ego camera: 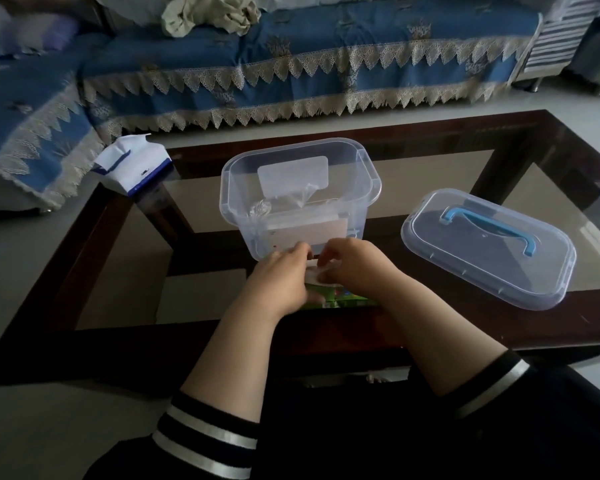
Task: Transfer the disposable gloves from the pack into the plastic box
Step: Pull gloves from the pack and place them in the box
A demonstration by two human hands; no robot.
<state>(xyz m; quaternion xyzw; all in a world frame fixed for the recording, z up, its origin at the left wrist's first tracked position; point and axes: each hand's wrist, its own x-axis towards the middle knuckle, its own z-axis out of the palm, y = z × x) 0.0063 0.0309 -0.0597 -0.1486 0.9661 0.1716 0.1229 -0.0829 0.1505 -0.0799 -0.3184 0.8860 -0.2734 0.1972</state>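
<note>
Both hands, left (284,275) and right (352,265), pinched a flimsy, slippery glove (317,274) at the pack (340,299), six o'clock of the box (300,195); its edge looked the best hold.

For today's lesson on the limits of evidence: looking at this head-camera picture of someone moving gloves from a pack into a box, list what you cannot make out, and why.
- Green pack, head view: mostly covered by the left hand and right hand; its print is unreadable.
- What the fingertips pinch: hidden between the hands.
- Contents of the plastic box: blurred through clear walls; no count possible.
- White and blue packet: text too small.
</note>
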